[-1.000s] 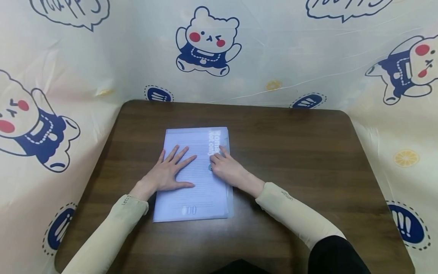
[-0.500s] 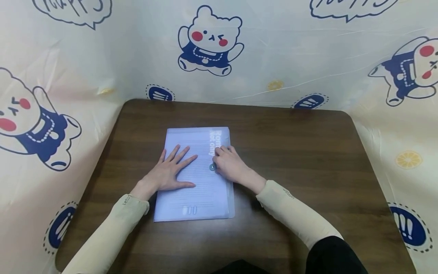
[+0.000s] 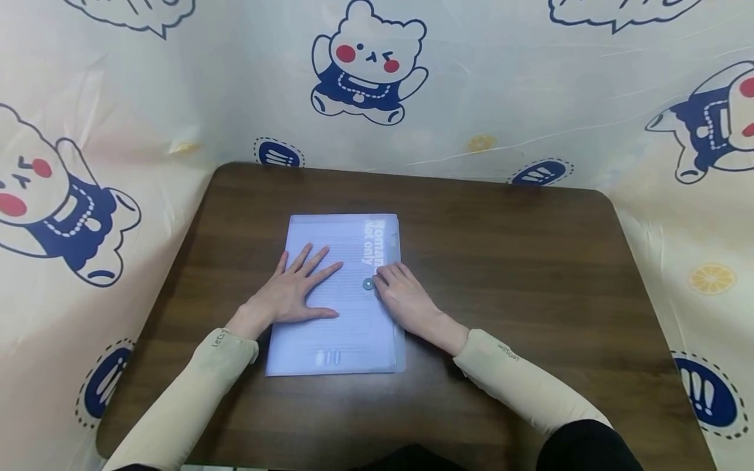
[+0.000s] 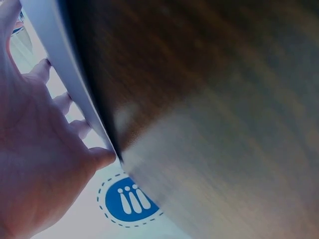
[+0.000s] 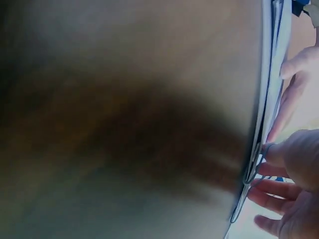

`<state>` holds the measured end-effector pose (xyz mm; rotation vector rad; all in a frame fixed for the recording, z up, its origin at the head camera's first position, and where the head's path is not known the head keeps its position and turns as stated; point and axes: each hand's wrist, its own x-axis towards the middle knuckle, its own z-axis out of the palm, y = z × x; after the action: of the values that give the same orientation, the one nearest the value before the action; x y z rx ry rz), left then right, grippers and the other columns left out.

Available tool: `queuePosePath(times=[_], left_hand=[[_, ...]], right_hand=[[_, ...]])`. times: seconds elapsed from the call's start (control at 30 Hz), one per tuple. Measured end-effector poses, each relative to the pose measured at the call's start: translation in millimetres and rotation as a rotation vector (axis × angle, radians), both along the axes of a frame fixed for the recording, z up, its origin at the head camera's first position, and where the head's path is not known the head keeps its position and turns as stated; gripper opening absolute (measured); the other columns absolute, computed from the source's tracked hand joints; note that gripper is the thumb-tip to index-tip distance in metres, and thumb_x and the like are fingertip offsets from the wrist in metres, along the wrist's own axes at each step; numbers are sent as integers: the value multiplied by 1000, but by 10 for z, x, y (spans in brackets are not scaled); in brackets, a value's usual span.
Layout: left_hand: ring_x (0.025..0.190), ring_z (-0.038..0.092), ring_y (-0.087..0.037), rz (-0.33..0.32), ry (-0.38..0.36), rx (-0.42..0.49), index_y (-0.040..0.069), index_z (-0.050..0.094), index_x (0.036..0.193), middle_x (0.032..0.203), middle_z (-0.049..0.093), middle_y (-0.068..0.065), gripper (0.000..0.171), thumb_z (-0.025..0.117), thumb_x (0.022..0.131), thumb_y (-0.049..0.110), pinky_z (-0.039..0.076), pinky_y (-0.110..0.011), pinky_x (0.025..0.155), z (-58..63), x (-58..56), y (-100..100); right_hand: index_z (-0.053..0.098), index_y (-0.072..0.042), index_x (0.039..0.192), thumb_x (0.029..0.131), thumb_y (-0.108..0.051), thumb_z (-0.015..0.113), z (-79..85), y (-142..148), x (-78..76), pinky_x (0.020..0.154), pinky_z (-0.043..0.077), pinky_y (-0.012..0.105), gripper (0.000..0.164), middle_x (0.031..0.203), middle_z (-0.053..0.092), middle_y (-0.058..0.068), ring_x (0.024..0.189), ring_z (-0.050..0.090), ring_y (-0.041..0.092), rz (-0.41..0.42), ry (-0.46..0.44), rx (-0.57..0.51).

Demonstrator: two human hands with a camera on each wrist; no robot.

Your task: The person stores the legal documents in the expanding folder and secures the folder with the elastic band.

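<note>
A translucent blue document folder [image 3: 330, 347], with ruled lines and white lettering, lies on the brown table. My left hand [image 3: 290, 294] rests spread on its left half, fingers apart. In the left wrist view, that hand [image 4: 45, 144] shows with its fingertips against the folder's surface [image 4: 65, 55]. My right hand [image 3: 406, 297] is at the folder's right side, fingers bent, just right of the round grey-green button [image 3: 368, 284]. In the right wrist view, its thumb and fingertips [image 5: 271, 186] pinch at the clear flap by the folder's edge [image 5: 266, 74].
The dark wooden table [image 3: 501, 261] has rounded corners. Behind and beside it hangs a pale curtain [image 3: 471, 78] with printed bears. Light sleeve covers are on both forearms.
My right hand has drawn its fingers in from over the button and shifted to the button's right, so the button shows. The left hand stays spread on the folder. The view has tilted slightly.
</note>
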<state>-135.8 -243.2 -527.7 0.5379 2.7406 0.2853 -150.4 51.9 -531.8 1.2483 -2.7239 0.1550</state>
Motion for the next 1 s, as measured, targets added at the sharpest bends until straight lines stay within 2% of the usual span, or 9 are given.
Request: queuePosePath(times=[0.1, 0.33, 0.43, 0.63, 0.77, 0.87, 1.0], left_hand=[[174, -5, -42, 3, 2, -1, 40, 23, 176, 188, 4, -5, 107, 67, 89, 83, -3, -78, 133, -18, 18, -26], [173, -2, -44, 4, 9, 20, 37, 26, 176, 188, 7, -7, 107, 69, 89, 82, -2, -80, 132, -7, 45, -58], [173, -2, -45, 0, 11, 26, 36, 27, 175, 188, 8, -7, 106, 70, 89, 80, -1, -81, 131, 6, 33, -54], [173, -2, -45, -9, 14, 27, 35, 29, 175, 188, 9, -8, 105, 72, 90, 78, -1, -81, 131, 47, 1, -10], [173, -3, -45, -13, 3, 19, 35, 27, 176, 188, 6, -7, 106, 72, 90, 78, -2, -81, 131, 62, 1, 2], [173, -3, -44, -14, -1, 14, 35, 26, 176, 188, 6, -7, 106, 71, 90, 78, -2, -81, 131, 58, -5, -5], [173, -6, -43, -7, -15, 13, 36, 24, 176, 188, 5, -6, 107, 71, 90, 79, -3, -80, 131, 45, -11, -27]], right_hand=[[74, 1, 132, 112, -13, 62, 11, -34, -25, 123, 49, 53, 27, 135, 72, 16, 129, 67, 32, 24, -19, 28], [74, 4, 130, 108, 3, 55, 55, -244, -77, 120, 48, 63, 28, 136, 70, 14, 123, 64, 33, 63, -2, 88], [76, 5, 126, 107, 3, 57, 52, -344, -45, 120, 49, 64, 27, 132, 70, 14, 121, 67, 32, 68, 59, 147], [85, -2, 111, 106, -2, 62, 49, -526, 81, 123, 47, 67, 24, 119, 76, 13, 112, 74, 30, 34, 272, 314], [87, -5, 109, 106, -2, 62, 86, -586, 128, 124, 46, 65, 25, 115, 80, 14, 110, 78, 30, 37, 320, 381], [88, -6, 107, 105, -2, 66, 147, -585, 68, 126, 43, 64, 22, 110, 80, 12, 106, 79, 30, 69, 260, 372], [86, -6, 104, 101, -1, 71, 219, -528, -121, 131, 36, 66, 17, 119, 77, 12, 111, 79, 32, 90, 45, 264]])
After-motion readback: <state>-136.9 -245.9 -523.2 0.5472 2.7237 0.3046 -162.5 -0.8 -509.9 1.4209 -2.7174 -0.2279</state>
